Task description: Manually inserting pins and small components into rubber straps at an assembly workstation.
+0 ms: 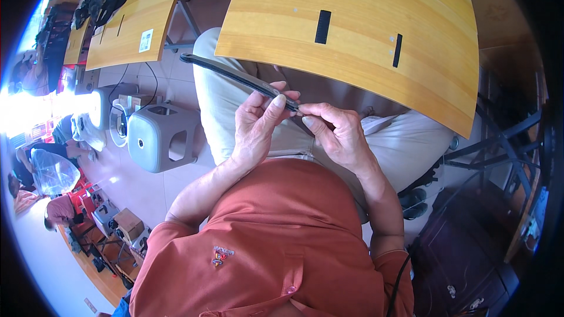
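Long dark strap [235,76] held over the lap, just below the near edge of the wooden table [364,29]; left hand [258,123] pinches its near end, thumb and forefinger pressed together on it, other fingers curled beneath; right hand [335,132] meets the same end from the other side, thumb and forefinger tips closed on the strap's tip, just touching the left fingers; rest of the strap runs up and to the left, free in the air, far end past the table corner.

Strap: thin, flat, black with a lighter edge line, slightly bowed; detail at the pinched end too small to tell.

Around: two black rectangular pieces [322,26] flat on the table top, well apart from the hands; grey plastic stool [161,135] on the tiled floor to the left; second wooden table [138,17] further left; table edge hides the knees; orange shirt [276,240] fills the lower view.
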`<state>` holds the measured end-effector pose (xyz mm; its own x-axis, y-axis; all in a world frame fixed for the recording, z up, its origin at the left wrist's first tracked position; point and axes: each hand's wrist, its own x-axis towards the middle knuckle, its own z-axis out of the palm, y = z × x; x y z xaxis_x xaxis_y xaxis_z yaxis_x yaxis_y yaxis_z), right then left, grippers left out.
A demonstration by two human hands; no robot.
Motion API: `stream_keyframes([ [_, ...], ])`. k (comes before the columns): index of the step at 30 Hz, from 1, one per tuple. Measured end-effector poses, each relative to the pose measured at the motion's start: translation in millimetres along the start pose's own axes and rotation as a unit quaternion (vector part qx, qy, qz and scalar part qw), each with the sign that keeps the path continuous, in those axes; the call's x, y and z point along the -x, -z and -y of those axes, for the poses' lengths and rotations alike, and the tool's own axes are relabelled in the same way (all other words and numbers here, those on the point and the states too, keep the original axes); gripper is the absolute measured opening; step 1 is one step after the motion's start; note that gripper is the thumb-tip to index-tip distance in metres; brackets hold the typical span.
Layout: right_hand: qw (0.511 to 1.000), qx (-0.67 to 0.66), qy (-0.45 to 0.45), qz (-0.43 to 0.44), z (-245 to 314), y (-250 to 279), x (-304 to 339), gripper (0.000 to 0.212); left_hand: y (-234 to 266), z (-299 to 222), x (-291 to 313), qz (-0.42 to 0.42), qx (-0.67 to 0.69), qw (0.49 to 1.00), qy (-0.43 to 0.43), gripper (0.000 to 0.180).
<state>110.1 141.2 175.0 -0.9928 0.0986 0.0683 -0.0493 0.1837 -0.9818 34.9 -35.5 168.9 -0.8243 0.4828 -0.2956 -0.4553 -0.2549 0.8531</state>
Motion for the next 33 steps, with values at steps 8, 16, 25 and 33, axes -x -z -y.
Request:
stream_keyframes([
  [8,0.999,-0.003,0.025,-0.02,-9,-6,3,0.017,2,2,0,0.004,-0.01,1.0,0.001,0.037],
  [16,0.999,0.016,0.027,-0.023,-6,-6,3,0.016,2,2,0,0.009,-0.008,1.0,0.0,0.037],
  [25,0.995,0.064,0.05,-0.058,-9,-14,6,0.016,1,4,1,0.002,-0.039,0.999,-0.019,0.038],
  [33,0.991,0.111,0.052,-0.059,-5,-15,7,0.015,0,5,4,-0.003,-0.069,0.997,-0.033,0.037],
])
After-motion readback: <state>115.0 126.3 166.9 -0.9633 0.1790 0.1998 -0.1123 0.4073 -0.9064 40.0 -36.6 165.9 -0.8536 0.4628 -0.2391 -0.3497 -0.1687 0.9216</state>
